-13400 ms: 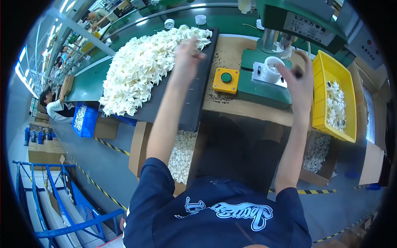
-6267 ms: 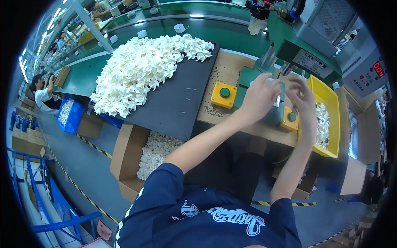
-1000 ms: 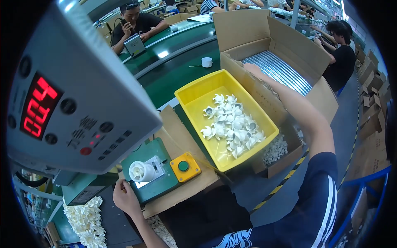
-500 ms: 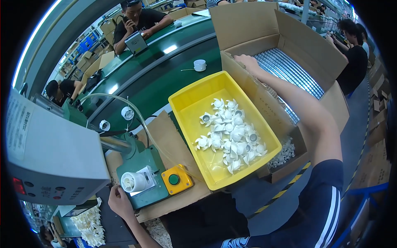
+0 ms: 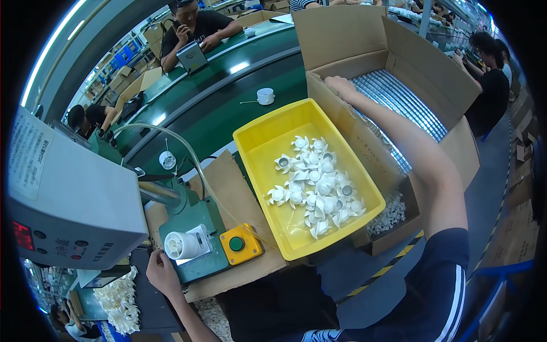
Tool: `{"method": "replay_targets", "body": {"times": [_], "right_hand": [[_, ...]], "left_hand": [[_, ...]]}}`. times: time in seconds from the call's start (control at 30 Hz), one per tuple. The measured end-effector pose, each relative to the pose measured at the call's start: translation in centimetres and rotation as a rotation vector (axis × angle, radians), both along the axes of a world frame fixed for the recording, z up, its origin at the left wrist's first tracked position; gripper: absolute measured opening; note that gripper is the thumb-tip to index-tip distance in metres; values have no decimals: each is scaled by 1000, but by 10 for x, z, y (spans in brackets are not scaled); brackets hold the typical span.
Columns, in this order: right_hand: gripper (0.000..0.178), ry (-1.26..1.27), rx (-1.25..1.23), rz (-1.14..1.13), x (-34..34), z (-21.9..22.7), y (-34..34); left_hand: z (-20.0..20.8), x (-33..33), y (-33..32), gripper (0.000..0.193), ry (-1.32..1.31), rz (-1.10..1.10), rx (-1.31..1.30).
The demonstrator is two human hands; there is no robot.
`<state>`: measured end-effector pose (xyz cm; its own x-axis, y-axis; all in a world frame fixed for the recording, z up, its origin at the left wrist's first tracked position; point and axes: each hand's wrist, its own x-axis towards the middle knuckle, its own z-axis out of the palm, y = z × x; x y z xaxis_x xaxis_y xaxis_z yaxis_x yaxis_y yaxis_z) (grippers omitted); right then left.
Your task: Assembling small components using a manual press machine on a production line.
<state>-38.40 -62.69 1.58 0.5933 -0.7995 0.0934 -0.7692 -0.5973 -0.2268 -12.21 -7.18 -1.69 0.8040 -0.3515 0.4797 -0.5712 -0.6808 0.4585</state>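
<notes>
My left hand (image 5: pixel 162 273) is closed, its fingertips curled together at the near left corner of a green press base (image 5: pixel 196 264); whatever they may hold is hidden. Just beyond it, a white cylindrical part (image 5: pixel 182 245) lies on its side in the fixture, open end facing left. My right arm stretches across to an open cardboard box (image 5: pixel 341 31), where my right hand (image 5: pixel 341 88) is curled at the inner left side. Rows of shiny metal cylinders (image 5: pixel 399 100) fill this box. Between my hands, a yellow bin (image 5: pixel 265 139) holds several white fan impellers (image 5: pixel 322 185).
An orange button box with a green button (image 5: pixel 236 244) sits beside the press. The grey machine head (image 5: pixel 74 194) fills the left. Beyond runs a green conveyor (image 5: pixel 228 85) with a white round part (image 5: pixel 265 96); a co-worker (image 5: pixel 196 34) sits across it. White pieces (image 5: pixel 117 299) lie lower left.
The white round parts on the conveyor have shifted left, one passing behind the machine. The view has moved slightly. Both my hands stay in nearly the same places.
</notes>
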Motion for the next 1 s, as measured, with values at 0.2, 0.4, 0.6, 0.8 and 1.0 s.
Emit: {"method": "replay_targets", "body": {"times": [0.2,0.4,0.6,0.8,1.0], "right_hand": [[34,-83,-90,45,4,-2,1],[30,-64,-30,151,3,5,-1],[35,-89,44,206,-4,4,-11],[38,-136,-34,340,-16,-8,-32],[36,-206,152,239,-17,-9,-30]], "left_hand": [[2,-2,-3,15,-7,9,9],[-2,1,0,14,10,17,-1],[1,-3,-2,14,33,19,-17],[1,-4,-3,16,17,17,-21],[-2,1,0,17,20,11,-44]]}}
